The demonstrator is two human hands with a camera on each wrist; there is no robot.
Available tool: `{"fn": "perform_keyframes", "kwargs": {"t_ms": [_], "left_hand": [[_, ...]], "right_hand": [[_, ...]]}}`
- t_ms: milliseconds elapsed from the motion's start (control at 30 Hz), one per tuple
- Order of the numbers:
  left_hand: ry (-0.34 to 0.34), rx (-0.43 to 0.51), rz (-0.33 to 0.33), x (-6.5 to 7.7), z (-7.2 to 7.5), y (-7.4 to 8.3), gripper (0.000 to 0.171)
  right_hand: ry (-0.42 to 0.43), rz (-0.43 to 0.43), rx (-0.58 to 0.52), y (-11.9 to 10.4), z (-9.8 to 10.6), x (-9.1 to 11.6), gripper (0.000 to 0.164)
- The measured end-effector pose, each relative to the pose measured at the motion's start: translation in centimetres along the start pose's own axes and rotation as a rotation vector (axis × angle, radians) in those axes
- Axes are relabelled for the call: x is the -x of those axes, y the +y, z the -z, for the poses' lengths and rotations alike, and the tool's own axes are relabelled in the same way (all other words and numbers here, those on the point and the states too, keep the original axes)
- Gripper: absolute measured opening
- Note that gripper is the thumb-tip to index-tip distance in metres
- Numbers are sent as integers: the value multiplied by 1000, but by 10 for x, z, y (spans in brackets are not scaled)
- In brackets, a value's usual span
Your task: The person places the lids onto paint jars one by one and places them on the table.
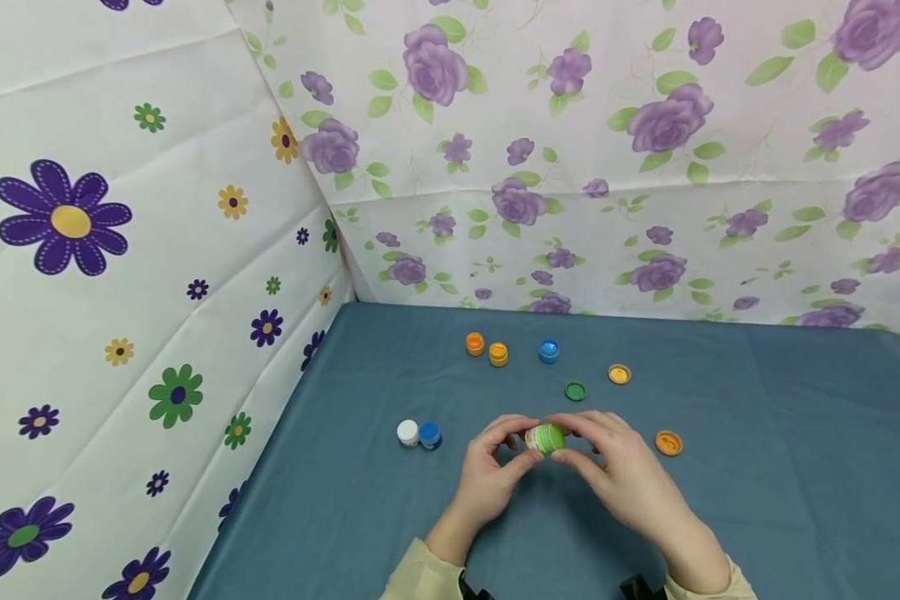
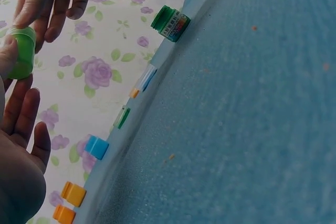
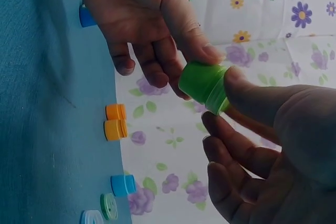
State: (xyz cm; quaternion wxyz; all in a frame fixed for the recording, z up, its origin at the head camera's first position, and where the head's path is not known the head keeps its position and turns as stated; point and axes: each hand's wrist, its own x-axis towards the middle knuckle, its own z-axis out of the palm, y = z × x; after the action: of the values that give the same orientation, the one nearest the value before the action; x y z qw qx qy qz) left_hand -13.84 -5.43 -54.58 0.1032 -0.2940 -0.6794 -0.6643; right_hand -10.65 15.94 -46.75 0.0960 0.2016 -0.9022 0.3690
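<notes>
Green jar (image 1: 547, 438), held tilted in the thumb-and-finger pinches of left hand (image 1: 487, 477) and right hand (image 1: 628, 475), could slip if either grip slackens.

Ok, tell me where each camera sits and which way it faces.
Head: on the head, facing forward and down at the table; left hand, right hand and sleeves show.
Left wrist: on that wrist, facing across the table toward the rose-patterned cloth, tilted; both hands show.
Right wrist: on that wrist, facing the same cloth, sideways; both hands show.
Both wrist views share the held green jar.
</notes>
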Motion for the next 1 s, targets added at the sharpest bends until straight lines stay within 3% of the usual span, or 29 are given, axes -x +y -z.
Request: {"fn": "perform_keyframes", "kwargs": {"t_ms": [333, 533, 633, 733, 833, 1000], "left_hand": [[-8, 5, 3, 2, 0, -1, 38], [-27, -2, 25, 3, 0, 0, 37], [-7, -3, 38, 3, 0, 0, 34], [20, 6, 59, 3, 1, -1, 31], [33, 18, 79, 2, 1, -1, 29], [28, 28, 94, 1, 2, -1, 26]], "right_hand": [[-71, -151, 42, -6, 0, -4, 30], [-163, -262, 40, -7, 1, -4, 47], [-174, -276, 47, -6, 2, -2, 53], [-109, -255, 40, -5, 4, -2, 45], [-33, -179, 17, -2, 6, -2, 29], [-29, 38, -27, 3, 8, -2, 56]]}}
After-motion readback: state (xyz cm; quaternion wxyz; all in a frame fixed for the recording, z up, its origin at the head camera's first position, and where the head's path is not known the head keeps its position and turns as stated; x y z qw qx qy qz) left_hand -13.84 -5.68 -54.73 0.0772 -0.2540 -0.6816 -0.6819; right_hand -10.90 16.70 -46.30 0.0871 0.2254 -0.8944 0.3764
